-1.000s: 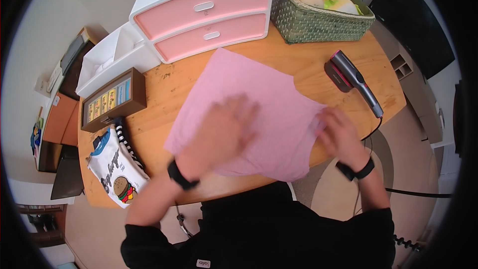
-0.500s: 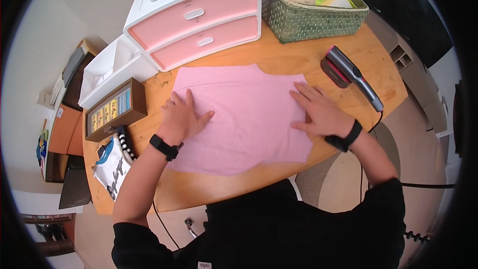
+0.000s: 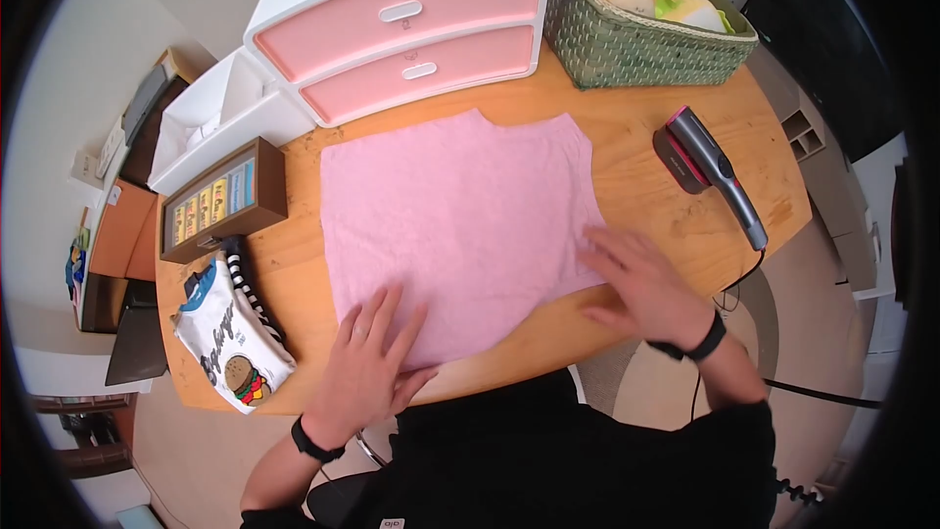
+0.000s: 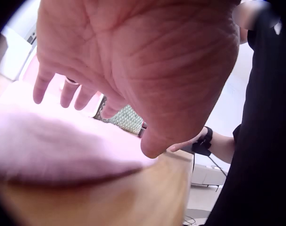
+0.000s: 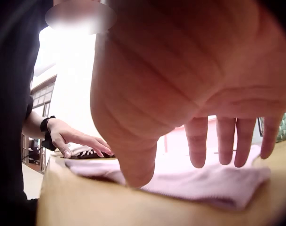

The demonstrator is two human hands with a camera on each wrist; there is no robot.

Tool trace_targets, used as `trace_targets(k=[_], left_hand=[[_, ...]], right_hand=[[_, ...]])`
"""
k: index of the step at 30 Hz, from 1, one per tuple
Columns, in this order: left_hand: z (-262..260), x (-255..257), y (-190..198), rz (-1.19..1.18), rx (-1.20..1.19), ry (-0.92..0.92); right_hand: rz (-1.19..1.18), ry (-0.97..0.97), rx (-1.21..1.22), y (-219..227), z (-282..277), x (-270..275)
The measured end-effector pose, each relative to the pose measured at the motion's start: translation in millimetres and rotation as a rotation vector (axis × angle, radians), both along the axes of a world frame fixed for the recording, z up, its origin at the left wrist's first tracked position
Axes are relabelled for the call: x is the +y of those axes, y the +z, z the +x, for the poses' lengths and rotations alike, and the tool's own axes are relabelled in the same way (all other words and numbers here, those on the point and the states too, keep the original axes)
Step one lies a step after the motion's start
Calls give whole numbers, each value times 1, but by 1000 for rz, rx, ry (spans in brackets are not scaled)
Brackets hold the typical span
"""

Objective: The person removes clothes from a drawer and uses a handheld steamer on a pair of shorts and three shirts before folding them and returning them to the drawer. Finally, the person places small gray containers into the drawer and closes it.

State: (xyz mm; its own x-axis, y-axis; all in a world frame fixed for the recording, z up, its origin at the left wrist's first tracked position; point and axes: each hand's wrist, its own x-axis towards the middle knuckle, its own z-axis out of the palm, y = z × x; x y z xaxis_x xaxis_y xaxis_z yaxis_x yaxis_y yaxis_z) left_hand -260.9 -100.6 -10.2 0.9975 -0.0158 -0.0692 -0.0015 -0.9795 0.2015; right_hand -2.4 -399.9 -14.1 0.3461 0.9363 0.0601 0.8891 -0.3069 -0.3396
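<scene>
A pink sleeveless top (image 3: 450,216) lies flat on the wooden table (image 3: 548,343), with faint wrinkles across its cloth. My left hand (image 3: 367,362) is at its near left corner, fingers straight and spread over the edge. On the right side my right hand (image 3: 646,284) has its fingertips at the cloth's border, thumb held apart from the fingers. Seen from below in the left wrist view, the left palm (image 4: 143,70) hovers over the pink cloth (image 4: 53,146). The right wrist view shows the right palm (image 5: 180,80) with fingers extended above the pink top (image 5: 204,181).
Right of the top lies a grey and pink handheld steamer (image 3: 715,171) with a cord. A folded white burger-print shirt (image 3: 230,343) lies left, below a brown box (image 3: 225,201). Behind stand a white tray (image 3: 211,122), a pink drawer unit (image 3: 411,34) and a green basket (image 3: 646,49) of plush toys.
The top has turned on the table and its cloth lies flatter. My left hand has moved from on the cloth to its near left corner; the right hand has shifted toward me.
</scene>
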Motion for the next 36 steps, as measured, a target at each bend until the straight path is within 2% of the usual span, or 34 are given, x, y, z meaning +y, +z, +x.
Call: trace_targets(k=[3, 9, 15, 17, 20, 23, 29, 32, 36], left_hand=[[-37, 2, -31, 14, 41, 27], [-75, 8, -43, 23, -1, 73], [-99, 14, -57, 45, -242, -48], [-101, 14, -60, 48, -318, -87], [-90, 9, -53, 28, -327, -178], [-93, 14, -57, -52, -346, -157], [-101, 29, -50, 54, -306, -261], [-100, 22, -53, 5, -361, -186], [-96, 26, -45, -31, -320, -213]], right_hand=[[-10, -104, -96, -17, -28, -25], [45, -182, -168, -31, -45, -51], [100, -87, -223, -39, -49, -66], [76, -27, -207, -35, -54, -55], [124, 7, -201, -49, -61, -56], [192, 12, -152, -57, -56, -67], [221, 58, -187, -56, -56, -80], [192, 116, -239, -52, -55, -87], [181, 154, -218, -45, -52, -90]])
